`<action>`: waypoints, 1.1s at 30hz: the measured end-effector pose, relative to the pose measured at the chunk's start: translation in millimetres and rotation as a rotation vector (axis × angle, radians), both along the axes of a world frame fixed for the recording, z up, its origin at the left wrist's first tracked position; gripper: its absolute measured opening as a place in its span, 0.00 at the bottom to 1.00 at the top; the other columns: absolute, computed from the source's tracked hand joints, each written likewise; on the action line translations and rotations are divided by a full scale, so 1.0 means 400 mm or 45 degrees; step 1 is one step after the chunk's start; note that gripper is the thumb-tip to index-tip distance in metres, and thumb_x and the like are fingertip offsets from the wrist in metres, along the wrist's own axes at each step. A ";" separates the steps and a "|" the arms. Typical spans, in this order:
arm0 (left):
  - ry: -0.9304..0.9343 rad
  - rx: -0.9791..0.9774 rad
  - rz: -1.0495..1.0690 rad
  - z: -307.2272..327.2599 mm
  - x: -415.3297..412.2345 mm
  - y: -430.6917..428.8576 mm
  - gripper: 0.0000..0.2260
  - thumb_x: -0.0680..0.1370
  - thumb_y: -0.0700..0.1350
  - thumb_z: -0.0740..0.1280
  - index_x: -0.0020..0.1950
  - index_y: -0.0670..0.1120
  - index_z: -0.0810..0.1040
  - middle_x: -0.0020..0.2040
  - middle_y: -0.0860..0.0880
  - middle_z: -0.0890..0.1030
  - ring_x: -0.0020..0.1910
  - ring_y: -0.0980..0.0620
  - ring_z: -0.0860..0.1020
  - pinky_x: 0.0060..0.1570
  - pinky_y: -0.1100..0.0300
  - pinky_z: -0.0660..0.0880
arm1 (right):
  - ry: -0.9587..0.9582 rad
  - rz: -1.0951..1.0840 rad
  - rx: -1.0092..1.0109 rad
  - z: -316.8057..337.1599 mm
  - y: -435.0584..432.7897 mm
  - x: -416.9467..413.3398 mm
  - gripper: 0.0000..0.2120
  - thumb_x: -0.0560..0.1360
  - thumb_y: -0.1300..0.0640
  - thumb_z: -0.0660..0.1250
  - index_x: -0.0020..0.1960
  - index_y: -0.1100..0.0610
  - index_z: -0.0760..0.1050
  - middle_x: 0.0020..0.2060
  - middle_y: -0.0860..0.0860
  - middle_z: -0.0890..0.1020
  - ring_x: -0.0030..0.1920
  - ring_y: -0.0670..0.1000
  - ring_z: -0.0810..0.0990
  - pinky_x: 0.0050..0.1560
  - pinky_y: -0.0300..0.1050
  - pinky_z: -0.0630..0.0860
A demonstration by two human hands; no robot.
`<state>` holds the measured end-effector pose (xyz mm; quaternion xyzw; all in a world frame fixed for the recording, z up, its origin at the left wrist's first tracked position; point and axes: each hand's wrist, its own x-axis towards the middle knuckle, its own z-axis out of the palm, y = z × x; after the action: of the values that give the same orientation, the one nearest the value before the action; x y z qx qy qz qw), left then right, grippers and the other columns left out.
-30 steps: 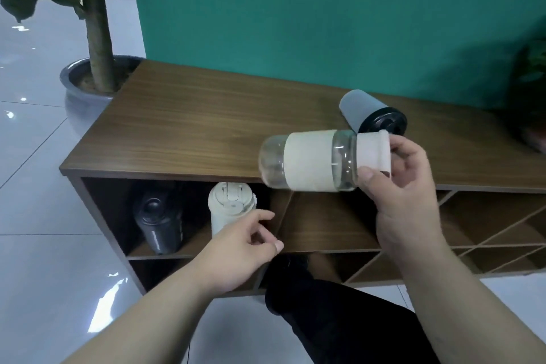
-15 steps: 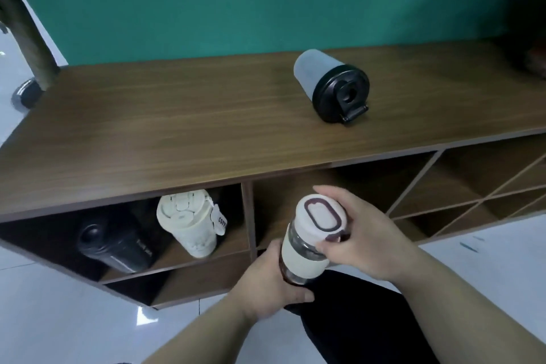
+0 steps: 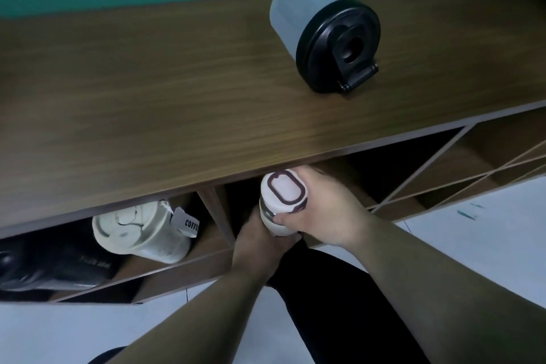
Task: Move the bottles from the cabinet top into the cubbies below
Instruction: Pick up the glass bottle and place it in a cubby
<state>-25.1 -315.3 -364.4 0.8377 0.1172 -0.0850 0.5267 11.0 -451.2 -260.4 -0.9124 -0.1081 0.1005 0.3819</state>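
Your right hand and left hand both clamp the white-lidded bottle at the mouth of the middle cubby, just under the cabinet top. One grey bottle lies on top; two bottles, cream and black, sit in the left cubby. Versus half a second ago, your bottle is nearer the cubby

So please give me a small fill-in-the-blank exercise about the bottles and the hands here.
1. ____ hands hold the white-capped bottle.
2. The grey bottle on the cabinet top lies on its ____.
3. The tag on the cream cup reads ____.
4. The grey bottle's lid is ____.

Missing words: both; side; COFFEE; black.
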 end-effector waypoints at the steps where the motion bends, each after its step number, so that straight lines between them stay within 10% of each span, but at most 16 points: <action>1: -0.010 0.004 0.003 -0.005 0.008 -0.002 0.33 0.64 0.60 0.78 0.68 0.59 0.78 0.60 0.58 0.85 0.62 0.54 0.83 0.63 0.49 0.80 | -0.005 -0.019 -0.004 -0.008 0.001 0.007 0.29 0.63 0.47 0.81 0.61 0.40 0.73 0.52 0.37 0.78 0.53 0.39 0.77 0.52 0.30 0.72; 6: 0.051 0.004 -0.042 -0.020 0.036 0.004 0.29 0.72 0.42 0.80 0.71 0.45 0.75 0.57 0.51 0.82 0.57 0.50 0.81 0.57 0.59 0.77 | 0.026 -0.042 0.003 -0.040 -0.003 0.029 0.30 0.64 0.47 0.80 0.63 0.42 0.73 0.58 0.39 0.79 0.56 0.37 0.75 0.51 0.23 0.67; 10: 0.008 0.024 -0.007 -0.025 0.038 -0.008 0.27 0.72 0.46 0.78 0.70 0.54 0.78 0.64 0.54 0.84 0.66 0.53 0.80 0.69 0.50 0.75 | 0.058 -0.075 -0.016 -0.047 -0.004 0.031 0.30 0.65 0.48 0.80 0.64 0.46 0.74 0.58 0.41 0.79 0.58 0.41 0.76 0.55 0.32 0.70; 18: 0.116 0.067 0.108 -0.050 0.025 -0.015 0.31 0.72 0.46 0.78 0.72 0.54 0.70 0.60 0.54 0.83 0.63 0.49 0.81 0.57 0.61 0.71 | 0.110 -0.152 0.013 -0.056 -0.001 0.025 0.28 0.66 0.51 0.81 0.63 0.48 0.74 0.53 0.39 0.76 0.52 0.38 0.74 0.48 0.22 0.68; 33: 0.129 0.143 0.067 -0.063 0.030 -0.011 0.30 0.75 0.48 0.75 0.75 0.56 0.67 0.63 0.51 0.84 0.62 0.45 0.82 0.54 0.60 0.72 | 0.024 -0.259 -0.005 -0.069 0.016 0.003 0.29 0.65 0.45 0.80 0.61 0.45 0.72 0.54 0.39 0.79 0.54 0.41 0.78 0.54 0.41 0.75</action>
<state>-13.2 -319.8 -389.8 0.8571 0.1703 -0.1069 0.4743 12.2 -444.9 -288.1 -0.9184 -0.0112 0.0699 0.3894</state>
